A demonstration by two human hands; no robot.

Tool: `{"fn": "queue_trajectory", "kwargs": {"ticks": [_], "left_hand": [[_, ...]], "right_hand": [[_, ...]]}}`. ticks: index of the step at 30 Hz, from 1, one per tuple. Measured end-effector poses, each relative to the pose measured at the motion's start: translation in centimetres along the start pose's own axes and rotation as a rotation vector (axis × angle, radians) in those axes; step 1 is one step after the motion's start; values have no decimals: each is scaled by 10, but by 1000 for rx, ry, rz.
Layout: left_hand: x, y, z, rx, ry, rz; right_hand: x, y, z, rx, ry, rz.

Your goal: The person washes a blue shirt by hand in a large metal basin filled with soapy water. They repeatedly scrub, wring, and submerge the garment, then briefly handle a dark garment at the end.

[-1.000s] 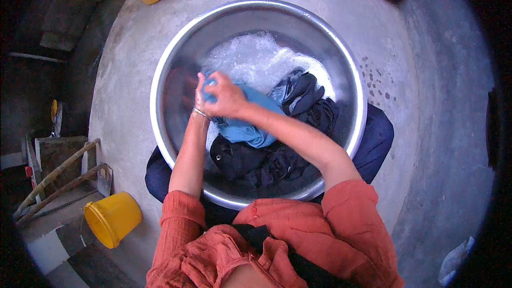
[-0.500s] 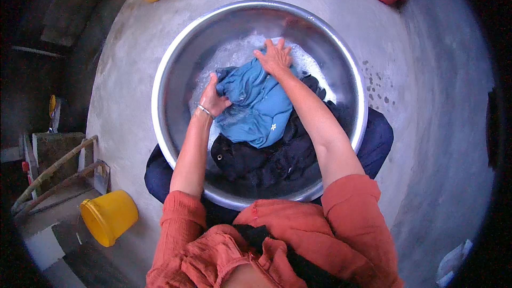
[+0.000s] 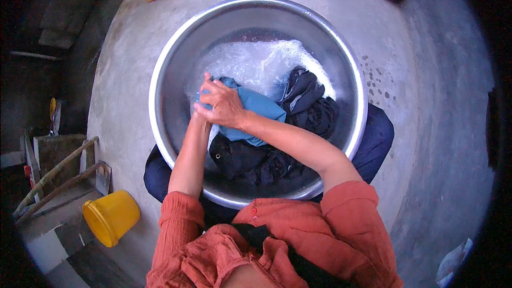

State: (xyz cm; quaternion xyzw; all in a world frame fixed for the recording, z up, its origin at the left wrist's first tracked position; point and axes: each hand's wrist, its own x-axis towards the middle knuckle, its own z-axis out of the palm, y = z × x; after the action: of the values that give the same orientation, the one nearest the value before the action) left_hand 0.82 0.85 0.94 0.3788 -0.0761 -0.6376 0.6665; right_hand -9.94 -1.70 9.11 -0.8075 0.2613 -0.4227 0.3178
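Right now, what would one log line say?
hands: right hand over left hand, both gripping blue cloth | where: steel basin, soapy water | beside: dark clothes

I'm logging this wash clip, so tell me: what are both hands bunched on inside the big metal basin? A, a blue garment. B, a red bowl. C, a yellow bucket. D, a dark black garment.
A: the right hand lies over the left hand, both gripping the blue garment above the suds in the metal basin, while the dark clothes lie beside it untouched.
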Motion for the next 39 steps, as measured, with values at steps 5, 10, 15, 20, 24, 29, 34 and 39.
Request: {"fn": "queue_trajectory", "kwargs": {"ticks": [5,10,15,20,24,29,34,39], "left_hand": [[3,8,43,129,143,-179],[6,20,39,238,219,-216],[-1,21,32,240,244,-303],[6,21,21,163,119,-311],[44,-1,-113,318,-291,213],[15,-2,18,-22,121,-104],[3,28,53,387,210,-64],[-17,51,75,506,327,110]], "right_hand": [[33,69,-1,-181,236,184],[32,141,-42,-624,-91,649],[19,145,-35,-690,-327,666],[2,100,19,-48,-233,324],[0,-5,27,68,-68,51],[14,47,10,-165,129,105],[38,98,-27,-282,86,428],[12,119,-89,-58,-366,608]]}}
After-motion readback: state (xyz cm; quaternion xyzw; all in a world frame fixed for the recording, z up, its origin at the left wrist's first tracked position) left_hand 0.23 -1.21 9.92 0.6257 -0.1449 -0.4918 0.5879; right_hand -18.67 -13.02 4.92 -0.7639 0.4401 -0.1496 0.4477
